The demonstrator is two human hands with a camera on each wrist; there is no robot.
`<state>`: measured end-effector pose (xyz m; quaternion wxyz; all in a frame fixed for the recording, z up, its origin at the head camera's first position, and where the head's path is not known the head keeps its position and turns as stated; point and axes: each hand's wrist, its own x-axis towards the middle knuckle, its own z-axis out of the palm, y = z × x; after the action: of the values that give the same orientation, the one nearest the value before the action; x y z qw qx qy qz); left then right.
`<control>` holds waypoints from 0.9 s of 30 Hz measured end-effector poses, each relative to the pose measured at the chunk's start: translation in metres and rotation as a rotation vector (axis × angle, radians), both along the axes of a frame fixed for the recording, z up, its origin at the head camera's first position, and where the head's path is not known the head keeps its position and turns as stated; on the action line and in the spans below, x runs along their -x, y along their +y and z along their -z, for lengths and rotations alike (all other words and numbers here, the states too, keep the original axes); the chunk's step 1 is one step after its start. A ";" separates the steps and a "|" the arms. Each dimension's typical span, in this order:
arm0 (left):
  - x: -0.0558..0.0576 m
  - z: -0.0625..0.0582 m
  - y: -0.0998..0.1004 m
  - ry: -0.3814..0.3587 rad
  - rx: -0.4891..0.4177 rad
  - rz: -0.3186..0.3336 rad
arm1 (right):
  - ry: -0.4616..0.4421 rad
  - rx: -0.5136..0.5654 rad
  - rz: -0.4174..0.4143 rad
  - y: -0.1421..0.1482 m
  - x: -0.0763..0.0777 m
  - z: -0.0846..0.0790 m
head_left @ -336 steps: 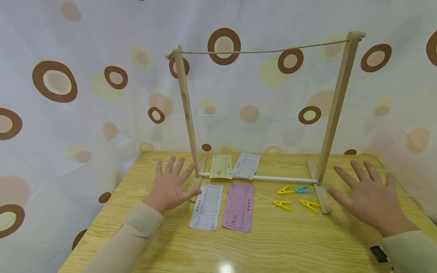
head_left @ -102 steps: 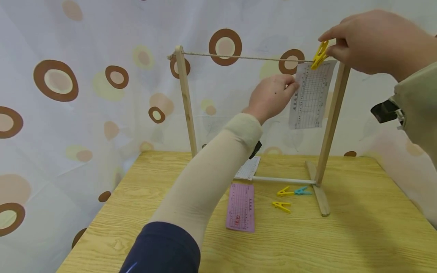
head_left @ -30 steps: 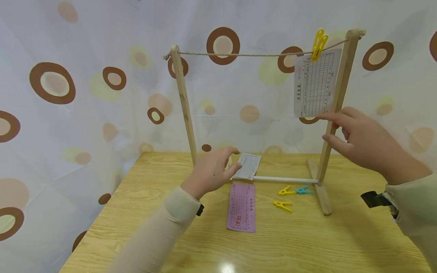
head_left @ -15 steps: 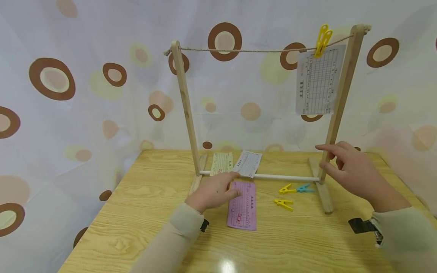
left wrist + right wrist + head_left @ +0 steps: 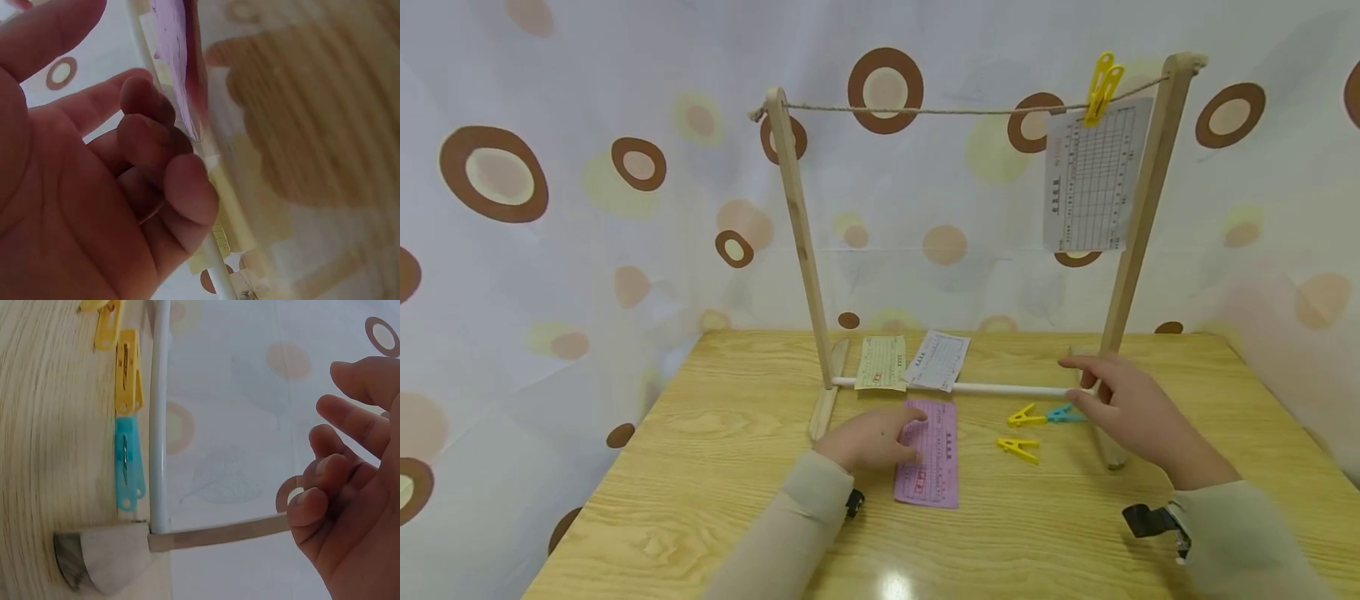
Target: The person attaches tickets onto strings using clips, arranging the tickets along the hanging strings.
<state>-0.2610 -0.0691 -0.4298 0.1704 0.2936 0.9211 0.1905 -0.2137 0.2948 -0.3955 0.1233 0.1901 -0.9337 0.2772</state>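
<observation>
My left hand (image 5: 868,440) is low over the left edge of a pink printed slip (image 5: 936,458), thumb and forefinger apart. In the left wrist view its other fingers curl loosely, and the pink slip (image 5: 174,56) shows beyond them. Whether the fingertips touch the paper I cannot tell. My right hand (image 5: 1131,412) hovers relaxed by the right post, holding nothing, nearest a blue clothespin (image 5: 1062,414). Two yellow clothespins lie beside it, one upper (image 5: 1026,417) and one lower (image 5: 1017,450). A white slip (image 5: 1090,187) hangs from the rope under a yellow clothespin (image 5: 1102,92).
A wooden frame stands on the table (image 5: 715,500), with a left post (image 5: 801,233), a right post (image 5: 1150,192), a rope (image 5: 925,112) and a white bottom bar (image 5: 1007,390). A yellow slip (image 5: 882,362) and another white slip (image 5: 938,361) lie against the bar.
A white slip from the table now hangs on the rope, pinned by one yellow clothespin. Both hands have left it and come down, the left to the pink slip, the right towards the clothespins.
</observation>
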 end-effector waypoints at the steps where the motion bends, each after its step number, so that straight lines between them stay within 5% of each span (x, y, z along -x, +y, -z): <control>1: 0.000 0.001 -0.001 0.003 0.013 0.011 | -0.019 0.003 -0.004 -0.002 0.001 0.001; 8: 0.000 0.002 -0.006 -0.053 0.041 -0.021 | -0.183 0.024 -0.043 -0.011 0.006 0.011; 16: -0.004 0.005 -0.003 -0.086 0.056 -0.063 | -0.256 0.017 -0.068 -0.015 0.008 0.026; 27: -0.006 0.004 0.004 -0.039 0.111 -0.099 | -0.389 0.028 -0.146 -0.016 0.015 0.046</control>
<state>-0.2548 -0.0656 -0.4338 0.1946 0.2341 0.9402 0.1528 -0.2289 0.2787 -0.4413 -0.0772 0.1981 -0.9198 0.3299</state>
